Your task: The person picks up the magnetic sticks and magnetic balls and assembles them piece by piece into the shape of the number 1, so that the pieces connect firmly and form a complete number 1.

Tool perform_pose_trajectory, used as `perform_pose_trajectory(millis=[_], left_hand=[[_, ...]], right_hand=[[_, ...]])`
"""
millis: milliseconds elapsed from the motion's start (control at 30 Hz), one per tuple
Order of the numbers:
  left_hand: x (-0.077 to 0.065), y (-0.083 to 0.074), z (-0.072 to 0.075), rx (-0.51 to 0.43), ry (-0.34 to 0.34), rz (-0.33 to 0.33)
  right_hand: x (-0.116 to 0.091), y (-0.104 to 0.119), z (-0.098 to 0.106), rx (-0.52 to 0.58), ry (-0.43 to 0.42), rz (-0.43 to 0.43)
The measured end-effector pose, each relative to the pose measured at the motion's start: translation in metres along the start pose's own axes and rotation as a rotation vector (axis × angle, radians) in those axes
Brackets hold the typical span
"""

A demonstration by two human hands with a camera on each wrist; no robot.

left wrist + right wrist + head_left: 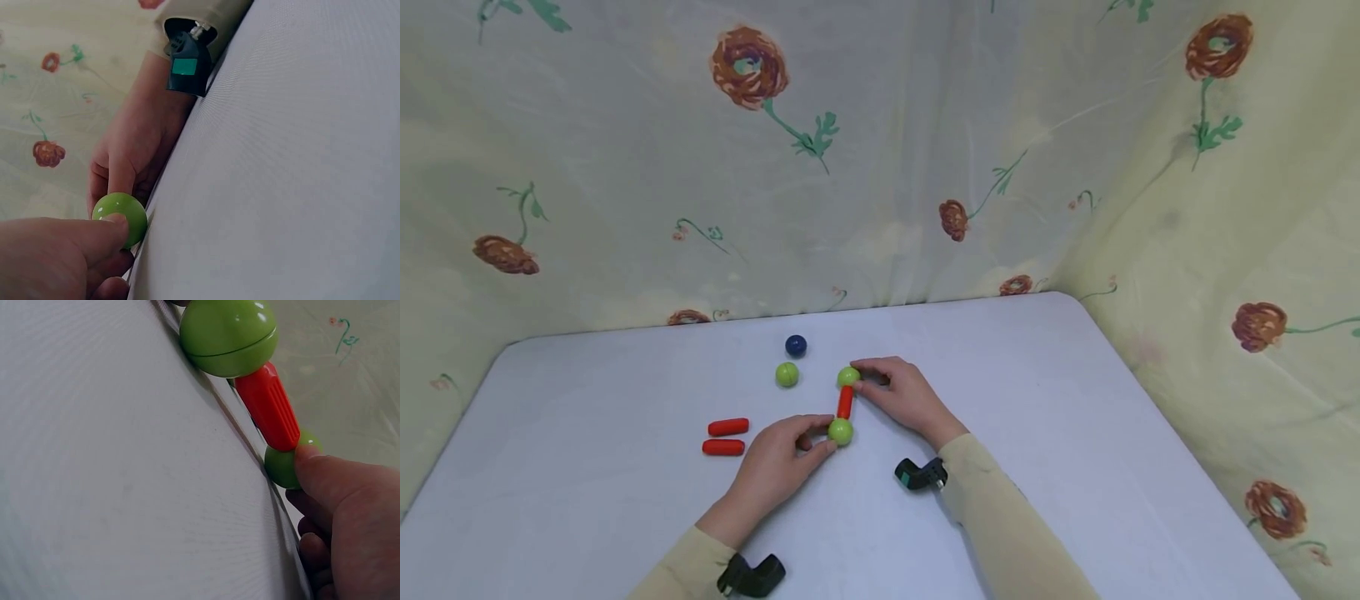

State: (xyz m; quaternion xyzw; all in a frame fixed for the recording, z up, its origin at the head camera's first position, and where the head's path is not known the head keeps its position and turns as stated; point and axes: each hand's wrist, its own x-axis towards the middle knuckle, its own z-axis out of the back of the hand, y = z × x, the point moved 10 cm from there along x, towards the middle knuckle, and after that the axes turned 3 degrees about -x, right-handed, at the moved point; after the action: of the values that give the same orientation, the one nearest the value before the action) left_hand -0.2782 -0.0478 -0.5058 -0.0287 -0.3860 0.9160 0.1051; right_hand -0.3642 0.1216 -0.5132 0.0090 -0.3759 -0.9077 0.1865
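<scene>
A red ribbed rod spans two green balls on the white table, touching both. My left hand pinches the nearer green ball between thumb and fingers. At the rod's far end, my right hand pinches the other green ball. In the right wrist view the red rod meets each ball, and the right thumb presses on the farther one. The left wrist view shows the left thumb against its green ball; the rod is hidden there.
Two red rods lie side by side left of my left hand. A loose green ball and a dark blue ball rest farther back on the table. A flowered curtain hangs behind the table and along its right side.
</scene>
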Motion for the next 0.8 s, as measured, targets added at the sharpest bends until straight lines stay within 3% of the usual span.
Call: perform_pose_trajectory(millis=[467,800], left_hand=[[-0.004,-0.002,0.013,-0.096,0.049,0.038],[-0.011,0.008,0.051,-0.095,-0.013,0.042]], right_hand=[[-0.001,0.000,0.003,-0.007,-0.022,-0.015],[0.000,-0.004,0.001,-0.003,-0.016,-0.023]])
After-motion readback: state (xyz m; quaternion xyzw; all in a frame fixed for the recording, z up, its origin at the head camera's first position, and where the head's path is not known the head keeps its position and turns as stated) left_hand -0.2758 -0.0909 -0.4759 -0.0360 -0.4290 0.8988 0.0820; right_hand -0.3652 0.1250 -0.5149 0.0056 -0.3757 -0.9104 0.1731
